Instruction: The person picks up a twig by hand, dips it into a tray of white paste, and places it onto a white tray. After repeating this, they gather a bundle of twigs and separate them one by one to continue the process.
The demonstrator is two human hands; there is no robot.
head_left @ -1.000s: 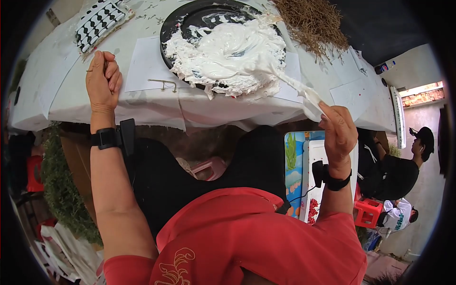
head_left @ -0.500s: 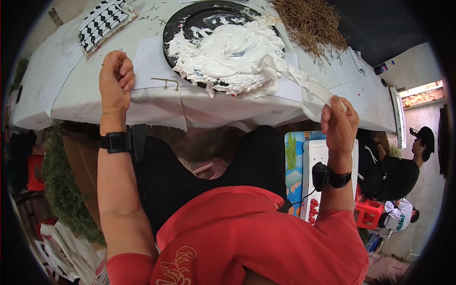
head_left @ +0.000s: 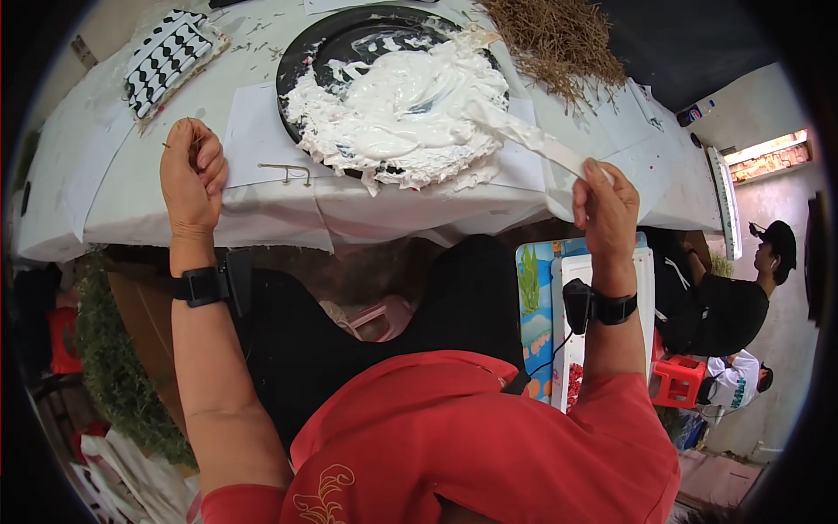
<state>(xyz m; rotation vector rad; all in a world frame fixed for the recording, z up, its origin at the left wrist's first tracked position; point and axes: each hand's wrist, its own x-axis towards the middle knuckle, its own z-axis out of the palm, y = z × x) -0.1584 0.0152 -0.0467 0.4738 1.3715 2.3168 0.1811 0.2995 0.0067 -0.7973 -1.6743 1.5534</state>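
A white spatula (head_left: 559,153), flat and long, is pinched in my right hand (head_left: 607,205). Its far end is buried in thick white paste (head_left: 410,105), heaped on a round black plate (head_left: 301,52). My left hand (head_left: 194,170) is raised over the table's near edge, left of the plate, its fingers curled. From between thumb and fingers pokes the tip of a thin brown twig-like piece; most of it is hidden. Below the plate, at the table edge, lies a bent, thin brownish piece (head_left: 285,168). A sheet of white paper (head_left: 249,131) shows under the plate.
A heap of dry brown twigs (head_left: 554,39) sits at the far right. A black-and-white patterned bundle (head_left: 170,61) lies far left. Beside my right leg is a white tray (head_left: 567,332) with small red bits. Another person (head_left: 724,297) sits at the right, near a red stool (head_left: 676,380).
The view has shifted slightly, so the table things sit a little further left. My right hand still grips the spatula in the paste; my left hand stays curled.
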